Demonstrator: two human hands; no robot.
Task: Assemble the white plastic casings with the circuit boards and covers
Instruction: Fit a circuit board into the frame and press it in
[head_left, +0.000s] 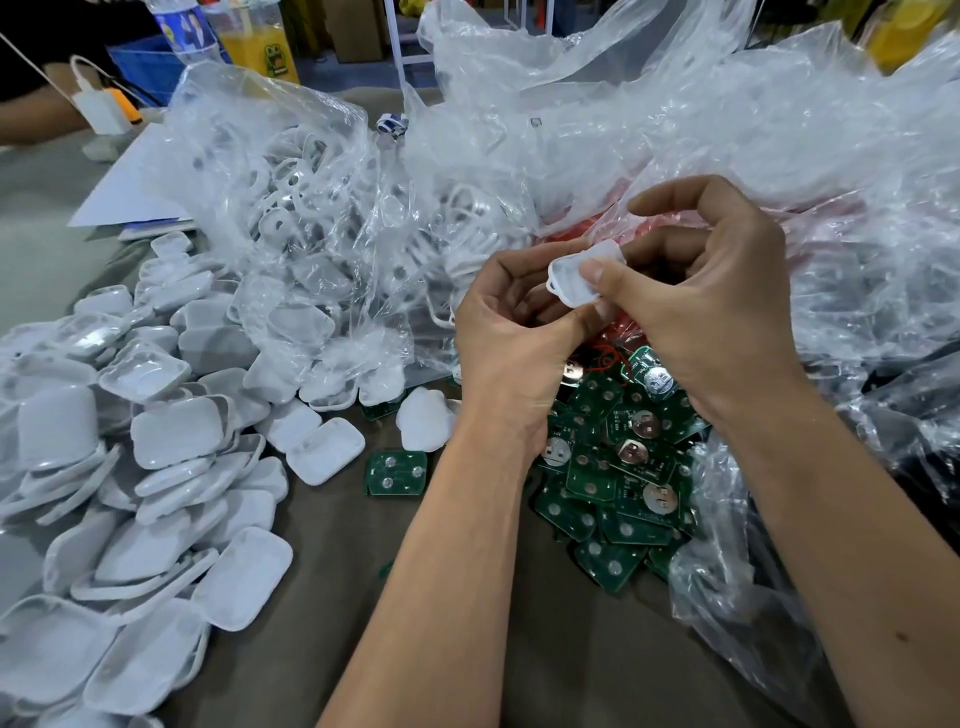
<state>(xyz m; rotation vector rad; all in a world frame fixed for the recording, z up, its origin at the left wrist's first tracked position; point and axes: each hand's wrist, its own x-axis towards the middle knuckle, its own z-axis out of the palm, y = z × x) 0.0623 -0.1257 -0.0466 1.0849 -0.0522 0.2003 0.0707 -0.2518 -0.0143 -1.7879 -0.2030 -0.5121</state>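
Both hands meet above the table's centre around one small white plastic casing (569, 283). My right hand (717, 306) pinches it between thumb and curled fingers. My left hand (511, 338) grips its lower edge from the left with its fingers curled. Below the hands lies a heap of green circuit boards (618, 467), several with round silver battery holders. One single green board (396, 472) lies apart to the left. A big pile of white covers (156, 441) fills the left of the table.
Clear plastic bags (623, 130) billow across the back and right; one bag (291, 197) holds more white casing parts. Red bagged items (582, 228) sit behind the hands. Bottles (260, 36), a white charger (101, 111) and another person's arm (31, 117) are at the far left.
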